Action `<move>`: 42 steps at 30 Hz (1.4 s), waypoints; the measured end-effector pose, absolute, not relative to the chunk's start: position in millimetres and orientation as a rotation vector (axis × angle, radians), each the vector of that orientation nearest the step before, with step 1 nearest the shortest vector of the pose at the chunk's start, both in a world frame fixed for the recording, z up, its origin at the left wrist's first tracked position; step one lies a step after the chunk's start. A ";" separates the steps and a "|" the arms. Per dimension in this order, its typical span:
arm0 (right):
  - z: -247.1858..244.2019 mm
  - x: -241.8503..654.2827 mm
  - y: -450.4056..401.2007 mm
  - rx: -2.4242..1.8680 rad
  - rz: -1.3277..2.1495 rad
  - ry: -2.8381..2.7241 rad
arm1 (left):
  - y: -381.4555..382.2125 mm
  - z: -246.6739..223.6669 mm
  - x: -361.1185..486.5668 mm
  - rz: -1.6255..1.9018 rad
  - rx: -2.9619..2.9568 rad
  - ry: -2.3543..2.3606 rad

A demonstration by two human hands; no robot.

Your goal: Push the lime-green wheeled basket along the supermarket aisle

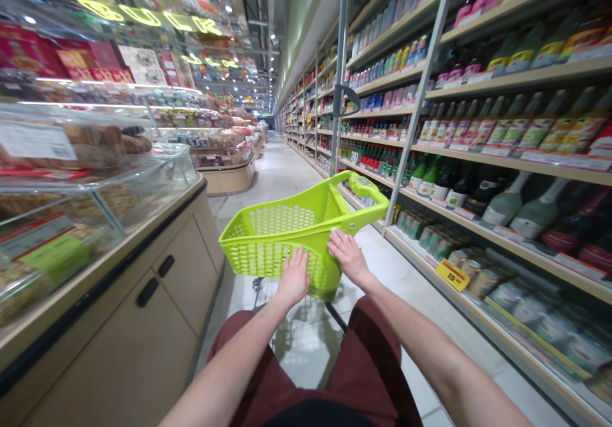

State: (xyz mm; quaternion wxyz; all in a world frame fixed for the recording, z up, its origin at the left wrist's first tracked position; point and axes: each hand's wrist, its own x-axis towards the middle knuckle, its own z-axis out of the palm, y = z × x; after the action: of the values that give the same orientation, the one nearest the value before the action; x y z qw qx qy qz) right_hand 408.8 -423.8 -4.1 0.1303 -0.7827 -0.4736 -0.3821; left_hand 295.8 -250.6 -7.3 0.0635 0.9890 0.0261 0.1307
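A bright green plastic shopping cart (275, 220) stands sideways right in front of my knees, its handle toward the shelves on the right. My left hand (295, 275) lies against the near basket wall, fingers stretched out over the lattice. Further right, my right hand (347, 253) rests on the solid panel below the handle, with its fingers extended. Neither hand is wrapped around anything. No goods show in the visible part of the basket. The cart's lower frame and wheels are partly hidden by the basket and my legs.
Shelves (516, 162) of bottles and cans line the right side, with a yellow price tag (452, 275) low down. A glass-topped bulk counter (157, 267) with dark cabinet handles runs along the left. Between them the tiled aisle (272, 153) stretches ahead past another display stand (227, 178).
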 end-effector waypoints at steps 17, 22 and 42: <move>-25.1 405.2 -375.4 -2.300 -1.041 -1.498 | -222.6 -13.1 286.0 0.374 2.963 0.195; -64.5 392.6 -370.0 -2.362 -0.880 -1.664 | -214.2 -20.0 282.1 0.351 2.959 0.172; -63.9 380.4 -296.3 -2.193 -0.749 -1.923 | -144.7 -34.7 254.3 0.267 2.946 0.436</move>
State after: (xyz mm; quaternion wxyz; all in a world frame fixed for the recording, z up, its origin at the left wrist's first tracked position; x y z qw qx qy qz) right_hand 380.4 -296.3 -63.9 0.0651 -0.7268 -0.6371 -0.2482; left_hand 254.3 -144.7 -34.7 0.0755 0.9825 0.1452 0.0891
